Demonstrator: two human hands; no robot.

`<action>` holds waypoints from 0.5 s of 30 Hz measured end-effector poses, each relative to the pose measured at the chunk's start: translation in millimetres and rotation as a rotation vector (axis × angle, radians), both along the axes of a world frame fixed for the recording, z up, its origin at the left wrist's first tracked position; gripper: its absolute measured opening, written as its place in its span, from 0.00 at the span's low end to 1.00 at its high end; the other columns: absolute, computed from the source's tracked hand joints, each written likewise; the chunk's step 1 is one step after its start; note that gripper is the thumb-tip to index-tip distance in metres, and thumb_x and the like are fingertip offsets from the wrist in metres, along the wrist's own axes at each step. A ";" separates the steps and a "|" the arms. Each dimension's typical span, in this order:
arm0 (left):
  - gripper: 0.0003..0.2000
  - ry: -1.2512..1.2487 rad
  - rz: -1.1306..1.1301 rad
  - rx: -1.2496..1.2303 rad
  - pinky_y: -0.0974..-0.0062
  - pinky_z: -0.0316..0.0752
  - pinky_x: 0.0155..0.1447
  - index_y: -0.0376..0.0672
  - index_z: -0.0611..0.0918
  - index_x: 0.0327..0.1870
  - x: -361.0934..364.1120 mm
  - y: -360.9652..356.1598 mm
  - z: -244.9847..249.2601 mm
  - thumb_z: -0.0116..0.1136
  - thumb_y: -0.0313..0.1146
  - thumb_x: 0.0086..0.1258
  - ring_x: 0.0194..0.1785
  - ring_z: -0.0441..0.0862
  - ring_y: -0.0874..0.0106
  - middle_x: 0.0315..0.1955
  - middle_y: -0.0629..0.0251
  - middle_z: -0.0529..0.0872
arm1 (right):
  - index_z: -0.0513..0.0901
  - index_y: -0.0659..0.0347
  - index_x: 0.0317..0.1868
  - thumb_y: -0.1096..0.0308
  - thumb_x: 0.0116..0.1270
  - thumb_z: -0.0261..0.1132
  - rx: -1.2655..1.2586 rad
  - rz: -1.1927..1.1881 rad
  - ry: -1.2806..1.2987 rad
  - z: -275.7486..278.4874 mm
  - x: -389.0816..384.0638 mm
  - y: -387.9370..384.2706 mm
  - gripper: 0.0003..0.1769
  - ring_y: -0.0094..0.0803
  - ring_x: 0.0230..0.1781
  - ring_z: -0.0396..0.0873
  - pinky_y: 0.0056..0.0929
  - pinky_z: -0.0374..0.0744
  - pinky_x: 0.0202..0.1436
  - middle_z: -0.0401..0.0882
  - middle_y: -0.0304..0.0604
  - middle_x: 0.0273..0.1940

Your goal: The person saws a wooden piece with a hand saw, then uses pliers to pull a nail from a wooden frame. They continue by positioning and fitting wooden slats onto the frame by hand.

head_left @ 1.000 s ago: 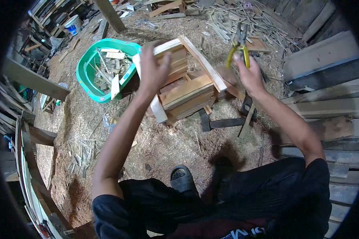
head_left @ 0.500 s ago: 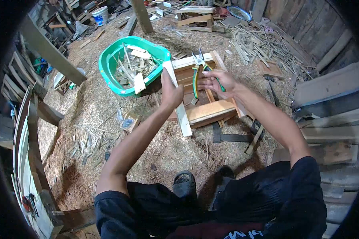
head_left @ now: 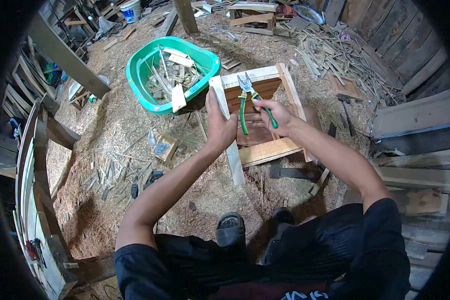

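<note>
My left hand [head_left: 221, 122] is wrapped round the pale left rail of a wooden box frame [head_left: 272, 146]. In my right hand [head_left: 277, 117] is a pair of pliers [head_left: 245, 83] with green and yellow handles. Their handles are spread apart, and the jaws point away from me near the far rail of the frame. One handle hangs free of my palm on the left. The frame stands tilted in front of me with its open middle facing up, and reddish-brown boards show inside. My right hand covers part of that inside.
A green plastic tub [head_left: 135, 90] full of wood scraps stands just left of the frame. A hammer [head_left: 300, 172] lies below the frame on the shavings-covered floor. Scrap sticks [head_left: 330, 55] are heaped at the far right. A wooden post [head_left: 67, 55] slants at the left, and planks [head_left: 415, 120] line the right side.
The frame has turned a little, so more of its inside shows. My right hand and the pliers have come slightly nearer to me. My left hand keeps its grip on the rail.
</note>
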State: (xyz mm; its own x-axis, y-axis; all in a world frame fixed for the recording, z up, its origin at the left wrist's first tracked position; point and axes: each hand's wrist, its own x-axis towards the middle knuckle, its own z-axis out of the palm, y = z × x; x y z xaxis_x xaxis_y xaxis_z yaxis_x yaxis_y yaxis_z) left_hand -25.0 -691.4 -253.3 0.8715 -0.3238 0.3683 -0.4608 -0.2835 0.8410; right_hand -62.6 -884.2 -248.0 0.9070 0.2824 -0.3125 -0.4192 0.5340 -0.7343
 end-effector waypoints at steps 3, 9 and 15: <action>0.46 -0.051 0.037 0.024 0.62 0.48 0.79 0.31 0.45 0.75 3.4 -3.2 -3.7 0.57 0.18 0.56 0.76 0.51 0.48 0.72 0.40 0.51 | 0.73 0.53 0.34 0.57 0.74 0.57 0.030 -0.008 -0.024 -4.2 -1.9 7.7 0.12 0.36 0.48 0.80 0.42 0.77 0.58 0.81 0.42 0.43; 0.46 -0.074 0.088 0.078 0.64 0.51 0.78 0.32 0.47 0.76 10.5 -5.0 -6.9 0.59 0.20 0.55 0.75 0.56 0.51 0.70 0.42 0.57 | 0.78 0.63 0.34 0.61 0.72 0.59 -1.034 -0.294 -0.322 14.3 3.0 16.2 0.14 0.42 0.32 0.82 0.43 0.75 0.35 0.83 0.50 0.34; 0.46 0.033 0.059 0.065 0.62 0.47 0.79 0.27 0.45 0.74 45.3 -18.5 -10.1 0.58 0.21 0.55 0.76 0.50 0.46 0.72 0.38 0.52 | 0.78 0.76 0.39 0.69 0.67 0.57 -1.656 -0.246 -0.394 35.5 18.3 7.6 0.14 0.60 0.37 0.83 0.50 0.79 0.40 0.80 0.69 0.34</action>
State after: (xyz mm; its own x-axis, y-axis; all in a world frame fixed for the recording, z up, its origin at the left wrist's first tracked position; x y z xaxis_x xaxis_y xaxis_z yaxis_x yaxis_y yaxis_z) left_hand 20.3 -709.9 -263.3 0.9010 -0.2941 0.3189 -0.4141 -0.3637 0.8344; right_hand -44.3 -876.7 -212.5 0.9638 -0.2330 0.1298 -0.1232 -0.8207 -0.5580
